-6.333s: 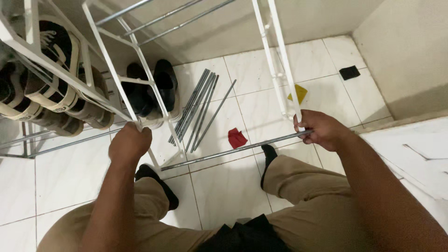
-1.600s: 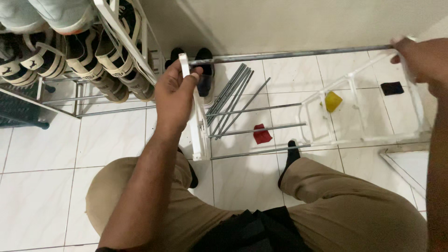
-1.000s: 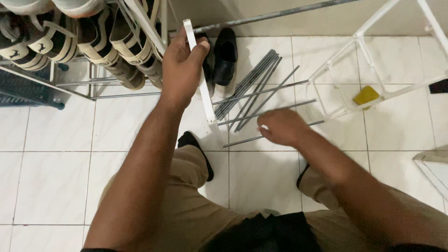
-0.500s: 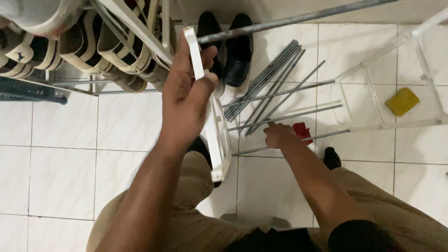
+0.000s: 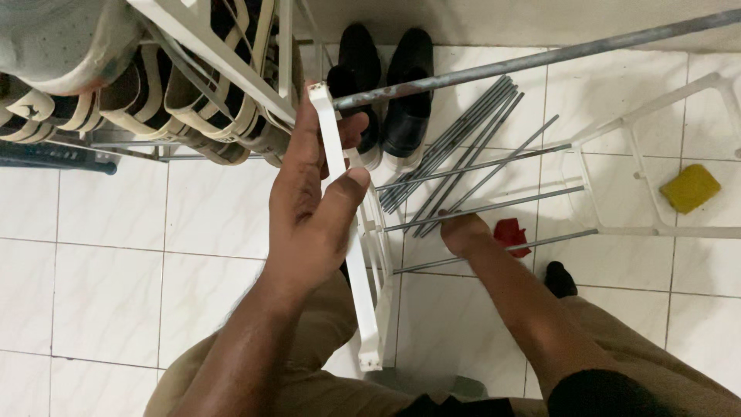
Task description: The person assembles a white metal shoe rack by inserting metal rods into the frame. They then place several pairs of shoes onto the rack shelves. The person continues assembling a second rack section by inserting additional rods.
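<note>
My left hand (image 5: 312, 212) grips a white plastic side frame (image 5: 361, 301) of a partly built rack and holds it upright over my knee. A long metal rod (image 5: 540, 58) runs from the frame's top end to the upper right. Thinner rods (image 5: 494, 207) join it to a second white side frame (image 5: 656, 193) leaning at the right. My right hand (image 5: 463, 232) reaches down between these rods. Its fingers point away from me and are hidden, so whether it holds a rod is unclear.
A loose bundle of metal rods (image 5: 455, 143) lies on the white tiled floor beside a pair of black shoes (image 5: 390, 93). A filled shoe rack (image 5: 177, 93) stands at the upper left. A red scrap (image 5: 511, 232) and a yellow piece (image 5: 691, 188) lie on the tiles.
My right hand let go of the long top rod's far end and dropped to the lower rods. My left hand kept its grip on the white frame, now nearer in view.
</note>
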